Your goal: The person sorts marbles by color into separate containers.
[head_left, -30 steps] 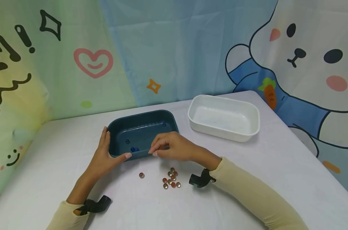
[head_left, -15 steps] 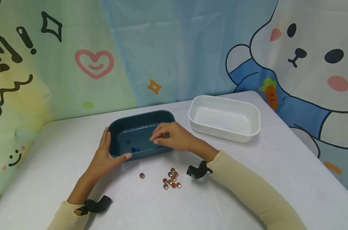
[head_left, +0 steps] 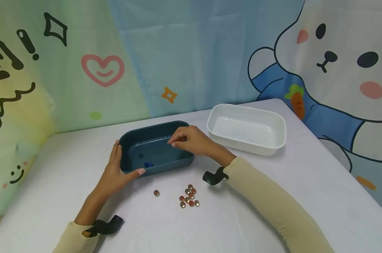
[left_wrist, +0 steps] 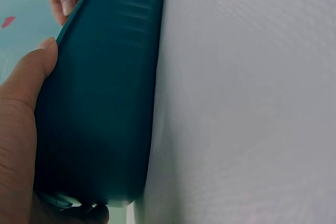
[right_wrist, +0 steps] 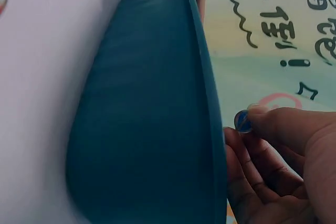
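A dark teal tray (head_left: 153,170) stands on the table, with several small blue marbles (head_left: 149,164) inside, near its front left. My left hand (head_left: 116,175) grips its left end, thumb on the near rim and fingers around the side. Over the tray's right part, my right hand (head_left: 189,140) holds its fingers curled. Between thumb and fingertips it pinches a blue glass marble (right_wrist: 243,121), seen in the right wrist view. The right hand covers the tray's back right rim in the head view.
Several orange and clear marbles (head_left: 191,196) lie in a cluster in front of the tray. One orange marble (head_left: 156,193) sits apart to their left. An open white tray (head_left: 246,146) stands at the back right, near the printed backdrop (head_left: 206,52).
My right hand has moved from the teal tray's front rim toward its back right, covering where a blue marble lay. The left hand keeps its grip unmoved.
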A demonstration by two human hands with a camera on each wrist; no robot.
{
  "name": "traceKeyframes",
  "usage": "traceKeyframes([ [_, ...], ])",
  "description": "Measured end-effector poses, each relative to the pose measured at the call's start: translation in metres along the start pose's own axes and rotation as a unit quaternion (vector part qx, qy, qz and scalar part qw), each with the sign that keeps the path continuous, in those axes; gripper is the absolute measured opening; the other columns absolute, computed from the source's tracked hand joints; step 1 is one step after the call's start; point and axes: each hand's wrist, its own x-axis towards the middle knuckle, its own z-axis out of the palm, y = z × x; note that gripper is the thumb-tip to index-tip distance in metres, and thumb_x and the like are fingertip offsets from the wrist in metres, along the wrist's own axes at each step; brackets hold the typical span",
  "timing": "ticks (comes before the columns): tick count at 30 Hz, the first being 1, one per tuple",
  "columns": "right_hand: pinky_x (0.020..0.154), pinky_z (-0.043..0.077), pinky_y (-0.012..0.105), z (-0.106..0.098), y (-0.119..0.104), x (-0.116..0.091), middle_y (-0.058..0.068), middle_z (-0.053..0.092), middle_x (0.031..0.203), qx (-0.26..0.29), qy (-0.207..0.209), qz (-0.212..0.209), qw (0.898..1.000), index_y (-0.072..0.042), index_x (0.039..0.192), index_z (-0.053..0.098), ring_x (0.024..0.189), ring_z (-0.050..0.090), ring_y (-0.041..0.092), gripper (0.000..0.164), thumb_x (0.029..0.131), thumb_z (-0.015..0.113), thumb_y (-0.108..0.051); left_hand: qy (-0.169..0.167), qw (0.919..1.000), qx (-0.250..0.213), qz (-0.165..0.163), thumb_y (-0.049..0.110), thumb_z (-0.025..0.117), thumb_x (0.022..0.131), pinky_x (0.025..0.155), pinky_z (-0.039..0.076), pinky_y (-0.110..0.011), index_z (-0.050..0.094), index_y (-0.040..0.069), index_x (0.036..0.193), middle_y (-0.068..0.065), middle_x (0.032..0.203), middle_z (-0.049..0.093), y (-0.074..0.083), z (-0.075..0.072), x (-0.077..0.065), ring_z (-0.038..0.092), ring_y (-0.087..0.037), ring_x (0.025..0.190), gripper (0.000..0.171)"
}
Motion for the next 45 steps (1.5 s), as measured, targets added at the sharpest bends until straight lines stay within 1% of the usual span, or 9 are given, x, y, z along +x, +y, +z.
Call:
traceKeyframes([
  [8, 0.077, 0.052, 0.026, -0.008, 0.009, 0.021, 0.003, 0.068, 0.104, -0.029, -0.05, 0.042, 0.997, -0.003, 0.106, 0.075, 0.091, 0.063, 0.014, 0.017, 0.094, 0.065, -0.008, 0.003, 1.0, 0.0, -0.004, 0.05, 0.076, 0.08, 0.108, 0.018, -0.065, 0.0, 0.003, 0.155, -0.005, 0.162, -0.01, -0.002, -0.001, -0.001, 0.001, -0.035, 0.146, 0.117],
  [13, 0.078, 0.052, 0.028, -0.015, 0.017, 0.034, 0.002, 0.07, 0.105, -0.031, -0.048, 0.071, 0.996, -0.005, 0.107, 0.075, 0.093, 0.063, 0.013, 0.018, 0.094, 0.065, -0.011, 0.002, 1.0, -0.006, -0.004, 0.05, 0.075, 0.08, 0.108, 0.017, -0.065, -0.001, 0.004, 0.155, -0.002, 0.162, -0.011, -0.002, 0.0, -0.001, 0.001, -0.034, 0.147, 0.116],
  [16, 0.079, 0.052, 0.03, -0.02, 0.019, 0.04, 0.001, 0.071, 0.103, -0.019, -0.048, 0.099, 0.994, -0.006, 0.108, 0.076, 0.093, 0.064, 0.013, 0.018, 0.094, 0.065, -0.013, 0.005, 1.0, -0.005, -0.003, 0.05, 0.075, 0.08, 0.108, 0.018, -0.064, 0.0, 0.003, 0.155, -0.002, 0.162, -0.011, -0.001, 0.0, 0.0, 0.001, -0.033, 0.147, 0.116],
  [20, 0.083, 0.052, 0.034, -0.024, 0.018, 0.045, 0.001, 0.072, 0.103, 0.006, -0.069, 0.132, 0.989, -0.007, 0.111, 0.075, 0.094, 0.064, 0.015, 0.021, 0.094, 0.066, -0.014, 0.003, 1.0, -0.002, -0.006, 0.05, 0.075, 0.08, 0.108, 0.018, -0.065, -0.001, 0.004, 0.155, -0.002, 0.162, -0.011, 0.001, -0.001, -0.001, 0.001, -0.034, 0.147, 0.116],
  [26, 0.084, 0.05, 0.044, -0.027, 0.008, 0.055, 0.005, 0.071, 0.105, 0.016, -0.081, 0.142, 0.986, -0.005, 0.114, 0.073, 0.093, 0.063, 0.019, 0.023, 0.094, 0.065, -0.014, 0.001, 1.0, 0.002, -0.006, 0.052, 0.074, 0.08, 0.108, 0.018, -0.064, -0.001, 0.004, 0.155, -0.005, 0.162, -0.01, 0.002, -0.003, 0.001, 0.001, -0.034, 0.147, 0.116],
  [28, 0.082, 0.049, 0.042, -0.027, 0.007, 0.059, 0.005, 0.071, 0.105, 0.013, -0.083, 0.142, 0.986, -0.005, 0.114, 0.073, 0.093, 0.064, 0.018, 0.023, 0.094, 0.065, -0.014, 0.002, 1.0, 0.003, -0.006, 0.051, 0.074, 0.08, 0.108, 0.018, -0.064, -0.001, 0.003, 0.155, -0.006, 0.162, -0.01, 0.002, -0.003, 0.001, 0.002, -0.034, 0.147, 0.116],
  [32, 0.087, 0.051, 0.039, -0.027, 0.008, 0.066, 0.005, 0.071, 0.106, 0.012, -0.084, 0.155, 0.984, -0.004, 0.112, 0.073, 0.093, 0.065, 0.015, 0.022, 0.094, 0.065, -0.012, 0.0, 1.0, -0.002, -0.007, 0.05, 0.075, 0.08, 0.109, 0.018, -0.064, 0.0, 0.003, 0.155, -0.006, 0.162, -0.009, 0.001, -0.002, 0.001, 0.001, -0.033, 0.147, 0.116],
  [37, 0.093, 0.049, 0.041, -0.028, 0.011, 0.072, 0.008, 0.07, 0.11, 0.022, -0.082, 0.172, 0.981, -0.001, 0.114, 0.072, 0.097, 0.067, 0.019, 0.023, 0.095, 0.064, -0.01, -0.004, 1.0, 0.0, -0.008, 0.052, 0.075, 0.08, 0.109, 0.018, -0.063, 0.001, 0.003, 0.155, -0.005, 0.162, -0.01, -0.001, 0.002, 0.001, 0.001, -0.032, 0.147, 0.116],
  [45, 0.092, 0.05, 0.041, -0.022, 0.019, 0.078, 0.011, 0.07, 0.11, 0.047, -0.053, 0.187, 0.98, 0.0, 0.114, 0.071, 0.097, 0.067, 0.021, 0.023, 0.095, 0.065, -0.011, 0.0, 1.0, 0.001, 0.0, 0.052, 0.076, 0.079, 0.108, 0.019, -0.064, 0.001, 0.002, 0.155, -0.006, 0.162, -0.009, -0.001, 0.0, 0.001, 0.002, -0.033, 0.147, 0.117],
])
